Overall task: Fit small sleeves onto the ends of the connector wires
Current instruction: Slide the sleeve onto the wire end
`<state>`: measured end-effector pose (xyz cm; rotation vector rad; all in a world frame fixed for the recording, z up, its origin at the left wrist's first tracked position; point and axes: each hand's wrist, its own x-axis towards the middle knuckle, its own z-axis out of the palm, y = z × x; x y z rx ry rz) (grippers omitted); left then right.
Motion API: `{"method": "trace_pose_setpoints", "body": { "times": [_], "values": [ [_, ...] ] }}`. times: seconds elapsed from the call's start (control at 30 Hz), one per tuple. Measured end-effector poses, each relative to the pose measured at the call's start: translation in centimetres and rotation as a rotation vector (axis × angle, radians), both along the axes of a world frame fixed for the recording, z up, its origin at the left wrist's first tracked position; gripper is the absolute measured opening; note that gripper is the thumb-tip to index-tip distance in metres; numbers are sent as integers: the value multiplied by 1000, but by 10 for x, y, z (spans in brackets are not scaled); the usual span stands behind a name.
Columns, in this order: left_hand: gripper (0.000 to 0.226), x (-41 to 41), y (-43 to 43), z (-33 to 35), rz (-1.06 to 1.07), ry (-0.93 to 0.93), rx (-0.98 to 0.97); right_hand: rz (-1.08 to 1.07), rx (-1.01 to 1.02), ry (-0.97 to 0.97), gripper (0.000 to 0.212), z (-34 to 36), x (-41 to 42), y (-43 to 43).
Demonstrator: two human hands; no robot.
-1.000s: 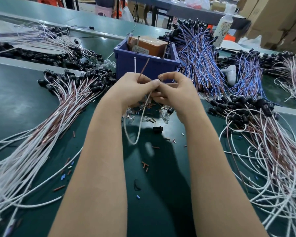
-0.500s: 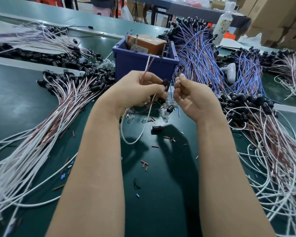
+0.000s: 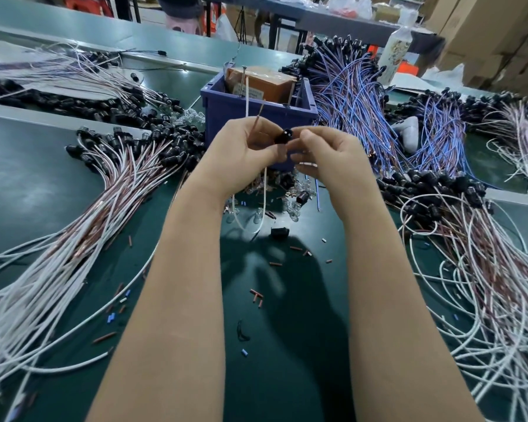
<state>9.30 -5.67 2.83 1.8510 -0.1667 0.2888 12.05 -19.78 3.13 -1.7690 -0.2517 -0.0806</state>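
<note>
Single head-worn view — forward and down, close over table [image 3: 43, 178]

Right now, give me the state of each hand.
Left hand: closed, pinching the black connector and its white and brown wires.
Right hand: closed, fingertips at the connector; anything held is hidden.
</note>
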Motion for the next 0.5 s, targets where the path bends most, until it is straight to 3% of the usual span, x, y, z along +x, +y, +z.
{"method": "trace_pose_setpoints", "body": {
  "times": [0.17, 0.23, 0.37, 0.5],
  "values": [
    [16, 3, -6, 2, 78, -33, 53, -32, -155, -154, 7, 5, -1, 6],
    [18, 4, -9, 3, 92, -30, 73, -90, -97, -155, 1, 5, -1, 7],
    [15, 4, -12, 2, 130, -35, 176, -81, 66, -54, 11, 4, -1, 2],
    [16, 4, -13, -1, 150, -74, 333, -79, 102, -13, 13, 2, 1, 4]
  ]
}}
